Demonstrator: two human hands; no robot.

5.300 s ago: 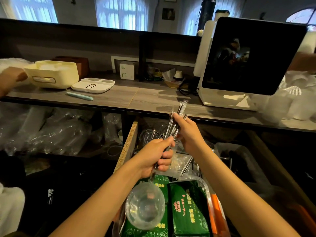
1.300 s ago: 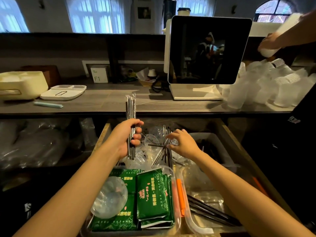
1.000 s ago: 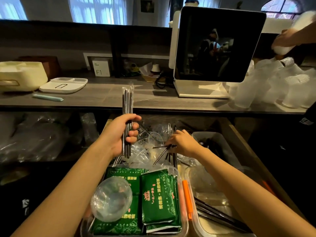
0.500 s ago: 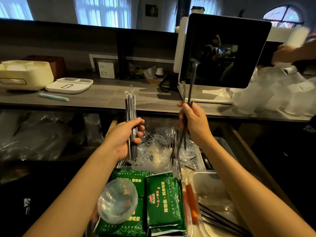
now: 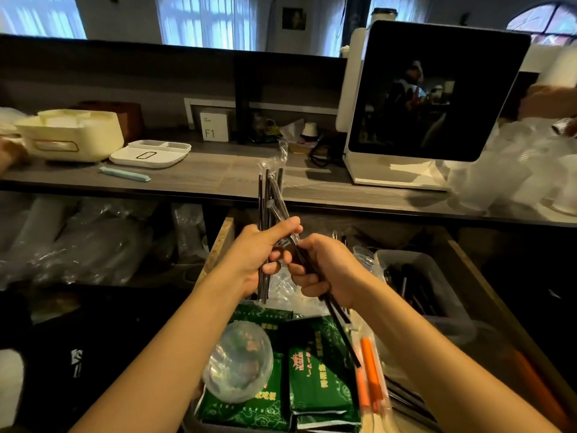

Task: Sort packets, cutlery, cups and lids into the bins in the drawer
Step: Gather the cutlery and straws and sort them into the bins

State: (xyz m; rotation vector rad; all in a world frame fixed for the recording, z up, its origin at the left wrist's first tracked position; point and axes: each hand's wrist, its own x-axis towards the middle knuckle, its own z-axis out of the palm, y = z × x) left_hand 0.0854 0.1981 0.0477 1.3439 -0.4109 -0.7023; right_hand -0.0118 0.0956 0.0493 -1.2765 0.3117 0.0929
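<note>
Half a second before, the hands were apart; now they had met above the open drawer [image 5: 487, 285]. The left hand [image 5: 259, 257] gripped an upright bundle of wrapped cutlery [image 5: 269, 195], and the right hand [image 5: 324, 270], lowered from the screen [image 5: 437, 92], clutched slanted dark sticks [image 5: 335, 314] crossing that bundle. Below lay one clear lid [image 5: 237, 360], two green packets [image 5: 315, 379] and two orange straws [image 5: 370, 370].

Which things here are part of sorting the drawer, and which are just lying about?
Job: left hand and right hand gripping wrapped cutlery; green packets; clear lid; bin.
Lying about: screen; cream box; white tray.
</note>
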